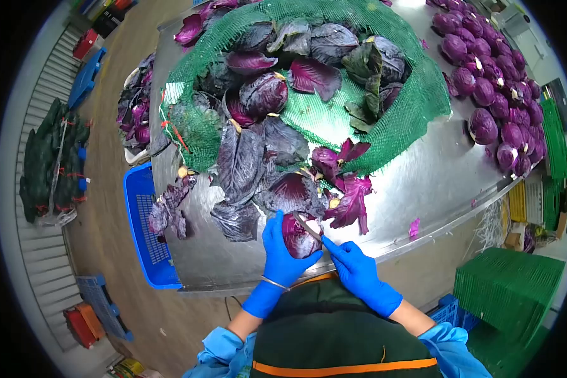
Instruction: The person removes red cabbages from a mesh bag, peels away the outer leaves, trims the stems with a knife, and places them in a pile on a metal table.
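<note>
My left hand (282,257), in a blue glove, is wrapped round the near left side of a red cabbage (298,244) at the table's front edge. In my gloved right hand (359,276) is a knife (306,226), its blade lying against the top of that cabbage. Just beyond are dark outer leaves (238,167) and a bright purple leaf (351,205). A green mesh bag (416,120) lies spread open behind them, with a whole red cabbage (264,94) and several loose leaves inside. My fingers partly hide the cabbage and the knife's handle.
Many trimmed red cabbages (483,126) are piled along the right of the metal table (422,217). A blue crate (146,233) and a white container (132,157) of leaves stand at the left edge. Filled green sacks (47,157) are farther left; stacked green mesh (507,283) is at lower right.
</note>
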`<move>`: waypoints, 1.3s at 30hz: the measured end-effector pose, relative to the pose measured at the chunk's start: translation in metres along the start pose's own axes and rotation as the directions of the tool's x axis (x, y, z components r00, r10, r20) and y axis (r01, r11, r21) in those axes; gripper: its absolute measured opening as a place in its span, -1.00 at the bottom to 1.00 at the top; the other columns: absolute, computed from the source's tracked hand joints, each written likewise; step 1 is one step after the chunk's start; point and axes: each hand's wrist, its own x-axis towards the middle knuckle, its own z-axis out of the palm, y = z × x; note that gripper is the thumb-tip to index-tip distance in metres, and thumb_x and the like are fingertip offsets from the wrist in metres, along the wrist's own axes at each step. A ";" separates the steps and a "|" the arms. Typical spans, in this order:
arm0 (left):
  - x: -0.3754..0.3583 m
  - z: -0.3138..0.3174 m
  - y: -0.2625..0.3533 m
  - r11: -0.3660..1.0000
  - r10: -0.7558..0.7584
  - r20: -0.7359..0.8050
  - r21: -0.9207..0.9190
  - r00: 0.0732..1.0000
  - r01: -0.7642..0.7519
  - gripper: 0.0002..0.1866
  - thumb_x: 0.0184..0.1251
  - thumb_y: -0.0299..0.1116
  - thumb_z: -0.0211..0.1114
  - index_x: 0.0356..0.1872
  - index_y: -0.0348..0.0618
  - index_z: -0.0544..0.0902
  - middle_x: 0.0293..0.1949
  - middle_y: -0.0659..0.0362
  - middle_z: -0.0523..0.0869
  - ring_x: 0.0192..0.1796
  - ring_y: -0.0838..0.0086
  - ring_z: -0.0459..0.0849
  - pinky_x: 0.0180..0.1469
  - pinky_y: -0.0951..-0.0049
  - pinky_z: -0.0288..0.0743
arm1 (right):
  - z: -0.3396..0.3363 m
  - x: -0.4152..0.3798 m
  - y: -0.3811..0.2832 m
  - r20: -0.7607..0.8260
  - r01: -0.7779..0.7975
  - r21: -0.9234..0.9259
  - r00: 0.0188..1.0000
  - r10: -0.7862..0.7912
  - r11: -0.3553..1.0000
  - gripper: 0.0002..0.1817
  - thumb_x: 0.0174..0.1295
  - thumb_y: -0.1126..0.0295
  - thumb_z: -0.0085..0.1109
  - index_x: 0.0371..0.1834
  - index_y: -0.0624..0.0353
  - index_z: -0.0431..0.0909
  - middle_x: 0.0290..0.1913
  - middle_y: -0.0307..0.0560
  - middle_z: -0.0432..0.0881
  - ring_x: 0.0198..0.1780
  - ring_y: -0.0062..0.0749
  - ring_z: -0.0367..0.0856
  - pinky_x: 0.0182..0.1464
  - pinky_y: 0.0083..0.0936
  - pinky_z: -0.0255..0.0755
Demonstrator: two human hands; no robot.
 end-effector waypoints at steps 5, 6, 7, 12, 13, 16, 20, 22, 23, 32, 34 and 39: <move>-0.004 0.008 0.004 0.999 -0.026 -0.037 0.021 0.999 0.027 0.13 -0.35 -0.16 0.60 0.32 -0.26 0.10 0.19 -0.13 0.20 0.26 0.04 0.21 0.32 0.13 0.10 | 0.006 0.035 0.006 -0.127 -0.035 0.126 0.991 0.052 0.991 -0.49 0.26 0.39 -0.02 0.32 -0.18 0.28 -0.28 0.00 0.53 -0.33 -0.11 0.54 -0.29 -0.28 0.45; -0.007 0.008 0.006 0.999 0.029 -0.028 0.042 0.999 -0.028 0.12 -0.34 -0.17 0.60 0.32 -0.26 0.10 0.20 -0.13 0.19 0.28 0.04 0.19 0.32 0.13 0.09 | 0.011 0.055 0.014 -0.238 -0.004 0.237 0.969 0.062 0.971 -0.49 0.27 0.39 -0.02 0.32 -0.15 0.27 -0.25 0.05 0.56 -0.30 -0.04 0.56 -0.25 -0.25 0.46; -0.017 0.007 0.007 0.995 0.076 -0.009 0.063 0.997 -0.075 0.12 -0.33 -0.17 0.59 0.32 -0.25 0.10 0.22 -0.13 0.18 0.29 0.04 0.17 0.33 0.13 0.08 | 0.004 0.064 0.041 -0.036 -0.268 0.171 0.960 0.278 0.948 -0.46 0.29 0.34 -0.02 0.36 -0.07 0.20 -0.10 0.17 0.58 -0.17 -0.01 0.60 -0.14 -0.24 0.45; -0.018 -0.009 -0.023 0.975 -0.004 0.030 -0.221 1.000 0.010 0.12 -0.36 -0.24 0.61 0.31 -0.26 0.11 0.24 -0.04 0.22 0.30 0.13 0.24 0.34 0.21 0.14 | 0.026 0.058 0.005 -0.023 -0.285 0.460 0.943 0.331 0.841 -0.34 0.07 0.13 0.29 0.15 0.33 0.36 -0.33 0.09 0.62 -0.32 -0.28 0.60 -0.24 -0.37 0.50; -0.018 -0.019 -0.020 0.976 -0.006 0.013 -0.219 1.000 0.009 0.12 -0.36 -0.24 0.61 0.31 -0.26 0.11 0.24 -0.04 0.22 0.30 0.13 0.24 0.34 0.21 0.14 | 0.016 0.065 0.004 -0.019 -0.273 0.457 0.949 0.316 0.847 -0.34 0.07 0.13 0.29 0.15 0.33 0.36 -0.33 0.09 0.62 -0.32 -0.28 0.60 -0.24 -0.37 0.50; -0.026 -0.059 0.008 0.901 0.005 0.188 -0.427 0.982 0.077 0.12 -0.37 -0.22 0.62 0.31 -0.20 0.12 0.26 -0.04 0.21 0.33 0.10 0.21 0.35 0.19 0.14 | -0.006 0.085 0.012 0.358 -0.578 0.662 0.803 0.477 0.477 -0.73 0.11 0.22 0.22 -0.40 0.20 0.44 -0.61 -0.22 0.47 -0.68 -0.55 0.42 -0.69 -0.57 0.32; -0.016 -0.068 0.036 0.922 0.368 -0.053 -0.114 0.928 -0.371 0.26 -0.46 -0.12 0.66 0.37 -0.11 0.03 0.35 -0.04 0.09 0.38 0.11 0.14 0.40 0.16 0.00 | -0.038 0.091 -0.007 0.410 -0.513 0.841 0.810 0.420 0.169 -0.60 0.22 0.09 0.11 0.02 0.11 0.44 -0.28 -0.18 0.61 -0.46 -0.56 0.53 -0.55 -0.62 0.40; -0.010 -0.069 0.042 0.920 0.379 -0.048 -0.090 0.924 -0.382 0.25 -0.48 -0.11 0.66 0.35 -0.10 0.05 0.36 -0.04 0.08 0.38 0.11 0.14 0.40 0.16 -0.01 | -0.046 0.074 -0.033 0.577 -0.572 0.817 0.814 0.073 -0.079 -0.37 0.26 0.02 0.04 0.35 0.03 0.21 -0.10 -0.22 0.56 -0.46 -0.63 0.51 -0.55 -0.69 0.39; -0.006 -0.070 0.047 0.917 0.390 -0.039 -0.075 0.920 -0.392 0.24 -0.49 -0.10 0.67 0.34 -0.09 0.07 0.36 -0.04 0.06 0.38 0.11 0.13 0.40 0.17 -0.01 | -0.037 0.065 -0.028 0.592 -0.591 0.806 0.806 0.009 0.028 -0.34 0.23 0.07 0.10 0.37 0.04 0.18 -0.16 -0.28 0.54 -0.50 -0.69 0.47 -0.52 -0.73 0.39; 0.025 -0.119 0.069 0.965 -0.042 0.463 -0.211 0.885 0.156 -0.53 -0.10 -0.29 0.52 -0.11 -0.09 0.56 -0.09 0.17 0.52 -0.02 0.43 0.55 -0.01 0.43 0.48 | -0.027 0.042 -0.016 0.512 -0.513 0.851 0.858 0.041 0.109 -0.30 0.05 0.24 0.27 0.31 0.15 0.28 -0.30 -0.37 0.49 -0.43 -0.80 0.36 -0.42 -0.79 0.34; 0.026 -0.123 0.080 0.989 -0.040 0.495 -0.103 0.868 0.105 -0.54 -0.09 -0.28 0.51 -0.12 -0.11 0.55 -0.12 0.14 0.52 -0.05 0.40 0.56 -0.05 0.44 0.48 | -0.027 0.042 -0.014 0.474 -0.476 0.863 0.879 0.053 0.172 -0.31 0.05 0.26 0.27 0.29 0.15 0.30 -0.25 -0.34 0.51 -0.41 -0.78 0.37 -0.40 -0.79 0.33; 0.027 -0.110 0.090 0.998 0.013 0.499 0.040 0.866 -0.038 -0.61 -0.06 -0.33 0.45 -0.20 -0.13 0.49 -0.24 0.11 0.51 -0.19 0.33 0.58 -0.20 0.42 0.48 | -0.040 0.042 -0.018 0.367 -0.371 0.867 0.927 0.076 0.332 -0.35 0.01 0.41 0.31 0.24 0.18 0.35 0.06 -0.20 0.50 -0.30 -0.68 0.47 -0.31 -0.76 0.39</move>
